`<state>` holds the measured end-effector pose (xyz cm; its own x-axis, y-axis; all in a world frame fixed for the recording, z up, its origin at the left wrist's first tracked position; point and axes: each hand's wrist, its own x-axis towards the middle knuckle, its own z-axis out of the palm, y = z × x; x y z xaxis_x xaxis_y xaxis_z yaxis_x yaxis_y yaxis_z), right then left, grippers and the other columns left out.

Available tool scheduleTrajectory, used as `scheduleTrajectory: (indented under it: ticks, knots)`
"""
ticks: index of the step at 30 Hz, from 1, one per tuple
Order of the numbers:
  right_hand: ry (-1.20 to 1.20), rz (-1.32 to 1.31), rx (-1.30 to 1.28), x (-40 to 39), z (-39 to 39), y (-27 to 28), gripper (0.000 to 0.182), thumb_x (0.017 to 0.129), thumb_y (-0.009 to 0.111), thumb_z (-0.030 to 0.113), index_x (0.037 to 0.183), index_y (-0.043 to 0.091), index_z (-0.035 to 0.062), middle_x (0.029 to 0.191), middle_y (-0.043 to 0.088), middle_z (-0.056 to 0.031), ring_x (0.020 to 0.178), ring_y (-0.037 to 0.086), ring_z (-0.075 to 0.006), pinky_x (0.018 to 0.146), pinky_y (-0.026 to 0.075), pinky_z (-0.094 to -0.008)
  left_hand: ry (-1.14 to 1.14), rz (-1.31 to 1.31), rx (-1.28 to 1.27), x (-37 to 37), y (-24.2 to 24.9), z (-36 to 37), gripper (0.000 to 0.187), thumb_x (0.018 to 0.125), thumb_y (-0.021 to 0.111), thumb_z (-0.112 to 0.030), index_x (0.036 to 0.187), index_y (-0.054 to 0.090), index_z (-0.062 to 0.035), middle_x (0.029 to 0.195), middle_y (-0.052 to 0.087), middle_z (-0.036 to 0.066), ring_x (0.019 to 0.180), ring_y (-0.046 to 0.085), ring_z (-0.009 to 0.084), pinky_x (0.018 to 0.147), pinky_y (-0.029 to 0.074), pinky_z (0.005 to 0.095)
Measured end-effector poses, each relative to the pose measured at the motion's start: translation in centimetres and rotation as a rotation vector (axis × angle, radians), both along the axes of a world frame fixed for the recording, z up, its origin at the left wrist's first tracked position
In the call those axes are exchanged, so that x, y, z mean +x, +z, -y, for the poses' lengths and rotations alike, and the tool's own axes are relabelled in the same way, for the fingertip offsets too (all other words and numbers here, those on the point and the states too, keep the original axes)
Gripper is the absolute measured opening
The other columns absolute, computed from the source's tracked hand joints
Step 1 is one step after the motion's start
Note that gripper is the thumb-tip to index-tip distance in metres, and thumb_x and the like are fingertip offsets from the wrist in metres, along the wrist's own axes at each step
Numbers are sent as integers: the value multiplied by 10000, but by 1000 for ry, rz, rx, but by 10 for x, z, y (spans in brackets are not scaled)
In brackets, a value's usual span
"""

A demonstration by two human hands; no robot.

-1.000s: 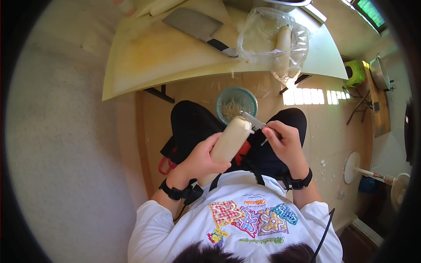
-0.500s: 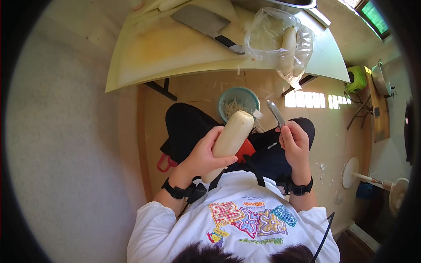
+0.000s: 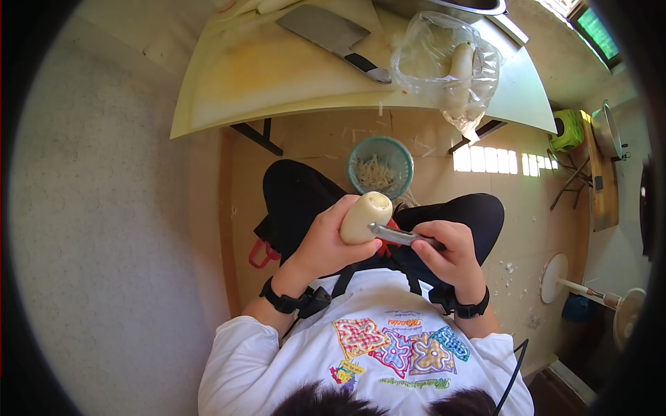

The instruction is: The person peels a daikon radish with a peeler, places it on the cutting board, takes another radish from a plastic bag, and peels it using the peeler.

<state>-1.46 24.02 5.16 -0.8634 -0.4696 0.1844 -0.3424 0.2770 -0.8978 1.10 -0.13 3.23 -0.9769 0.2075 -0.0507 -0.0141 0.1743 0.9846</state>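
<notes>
My left hand [image 3: 328, 236] is wrapped round a pale white radish [image 3: 363, 219], its cut-looking end tipped up toward the camera. In my right hand [image 3: 451, 258] is a metal peeler [image 3: 399, 236], its head against or very near the radish's right side. Below and beyond the radish, a blue-green basket [image 3: 409, 166] on the floor holds pale peelings [image 3: 374, 173]. My fingers and the viewing angle hide the radish's lower part.
A table [image 3: 208, 111] stands ahead, bearing a cleaver [image 3: 322, 31], a clear plastic bag [image 3: 420, 66] with radishes [image 3: 459, 73] inside, and a metal basin at the back. Scraps dot the tiled floor. A white fan [image 3: 628, 312] stands at right, a wall at left.
The radish has tipped so its end points up at the camera. My right hand has brought the peeler down and left, from apart to the radish's side.
</notes>
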Motion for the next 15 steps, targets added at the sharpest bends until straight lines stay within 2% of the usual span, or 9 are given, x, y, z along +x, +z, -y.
scheduleTrajectory:
  ticks: [3,6,15]
  knots:
    - [37,-140,76,0,3,-1,162,794,779,131,890,685,39,678,652,-87,549,624,-222,489,459,-293,17,-24,-92,0,2,0,516,705,788,-78,1174,574,-56,1003,659,46,900,630,128,799,513,295]
    - [7,-197,106,0,3,1,173,784,787,145,886,692,43,671,644,-83,536,615,-215,482,456,-296,9,-76,-179,1,6,-1,495,701,775,-70,1155,579,-53,985,670,60,873,653,149,791,519,298]
    - [1,-234,129,-2,2,-4,187,768,799,154,890,699,54,654,627,-73,525,607,-207,475,452,-300,-7,-81,-197,3,8,-3,505,700,774,-76,1163,574,-60,986,676,64,874,668,162,786,523,295]
